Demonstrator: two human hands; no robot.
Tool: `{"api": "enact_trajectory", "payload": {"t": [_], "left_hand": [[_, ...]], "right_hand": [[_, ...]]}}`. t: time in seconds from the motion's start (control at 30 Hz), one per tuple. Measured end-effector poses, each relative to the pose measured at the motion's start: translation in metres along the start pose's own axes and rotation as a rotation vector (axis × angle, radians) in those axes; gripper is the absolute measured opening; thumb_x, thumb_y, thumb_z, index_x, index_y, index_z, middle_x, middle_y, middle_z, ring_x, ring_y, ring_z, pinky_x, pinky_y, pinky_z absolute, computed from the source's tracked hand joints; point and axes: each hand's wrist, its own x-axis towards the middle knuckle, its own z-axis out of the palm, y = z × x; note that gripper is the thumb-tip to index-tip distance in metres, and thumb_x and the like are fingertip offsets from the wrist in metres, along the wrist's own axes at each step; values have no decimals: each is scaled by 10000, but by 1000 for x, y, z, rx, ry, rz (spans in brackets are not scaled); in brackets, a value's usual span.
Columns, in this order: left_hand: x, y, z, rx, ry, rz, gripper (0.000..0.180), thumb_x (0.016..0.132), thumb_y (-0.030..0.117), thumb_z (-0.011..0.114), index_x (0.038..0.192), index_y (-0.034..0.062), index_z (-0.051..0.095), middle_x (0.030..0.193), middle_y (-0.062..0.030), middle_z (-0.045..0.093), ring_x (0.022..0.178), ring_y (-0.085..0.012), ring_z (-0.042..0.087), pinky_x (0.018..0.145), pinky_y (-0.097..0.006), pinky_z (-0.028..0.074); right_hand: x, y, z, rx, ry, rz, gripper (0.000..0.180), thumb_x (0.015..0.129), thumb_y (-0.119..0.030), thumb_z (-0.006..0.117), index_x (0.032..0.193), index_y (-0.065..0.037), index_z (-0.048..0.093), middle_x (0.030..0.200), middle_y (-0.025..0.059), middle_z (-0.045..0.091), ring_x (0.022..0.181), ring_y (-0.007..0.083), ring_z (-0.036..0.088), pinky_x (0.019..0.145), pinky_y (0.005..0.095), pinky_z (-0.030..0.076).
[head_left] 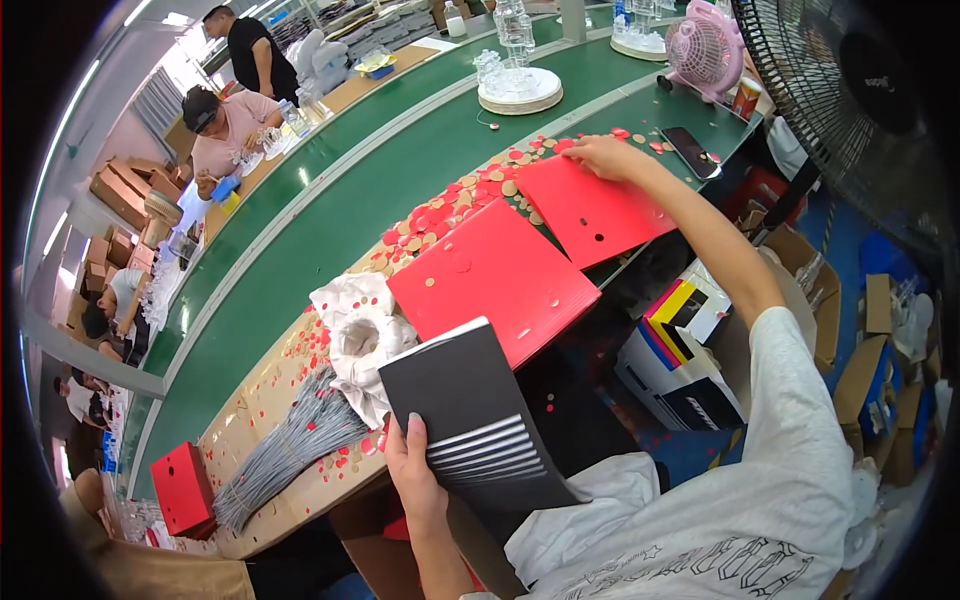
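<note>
My left hand (415,470), thumb on top, grips a black rectangular board (450,385) with a pale top edge and white stripes across its lower part; whether it is one piece or a stack I cannot tell. My right hand (608,158) reaches out to the far corner of a red sheet (590,215) with small round holes, its fingers pinching that edge. Between the hands lies a stack of red sheets (490,280), with a few loose discs on top. Red and tan discs (465,200) are scattered behind the stack.
A crumpled white cloth (360,335) and a bundle of grey wires (290,450) lie at left, near another red stack (183,488). A phone (690,152), pink fan (705,50) and large black fan (860,100) are at right. Several people work across the green conveyor (350,195).
</note>
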Motion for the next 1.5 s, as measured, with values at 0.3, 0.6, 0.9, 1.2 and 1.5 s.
{"api": "enact_trajectory", "payload": {"t": [0.3, 0.6, 0.9, 1.2, 1.5], "left_hand": [[-7, 5, 7, -12, -20, -96, 368, 1053, 173, 494, 1341, -54, 534, 1234, -100, 640, 1097, -148, 612, 969, -283, 459], [3, 1, 6, -9, -15, -183, 373, 1014, 161, 518, 1319, -49, 559, 1230, -103, 657, 1112, -165, 624, 979, -289, 456], [14, -8, 2, -17, -145, -236, 321, 1072, 229, 481, 1209, -21, 627, 1086, -16, 645, 981, -64, 576, 895, -226, 451], [10, -2, 14, 21, -106, -236, 393, 1090, 283, 420, 1078, -22, 667, 979, -26, 675, 850, -67, 596, 778, -221, 458], [17, -5, 14, 240, -196, -184, 473, 1088, 298, 430, 890, -45, 688, 772, 9, 630, 705, -43, 519, 641, -232, 431]], "right_hand": [[4, 11, 41, 27, 92, -68, 446, 894, 12, 539, 1322, -91, 610, 1350, 163, 598, 1222, 339, 579, 1010, 409, 491], [-13, -52, 12, 5, 439, -274, 424, 851, -57, 623, 1275, -83, 639, 1328, 143, 616, 1277, 346, 541, 1072, 429, 447], [-123, -283, -24, 490, 304, -1093, 257, 802, -142, 747, 1050, -79, 715, 1063, 59, 647, 961, 241, 637, 748, 369, 528], [-114, -299, -10, 623, 286, -1007, 233, 769, -118, 756, 1002, -116, 760, 872, 12, 606, 770, 175, 606, 578, 320, 525], [-123, -300, -12, 485, 273, -987, 143, 814, -162, 739, 946, -104, 739, 875, 2, 605, 779, 156, 616, 532, 315, 523]]}}
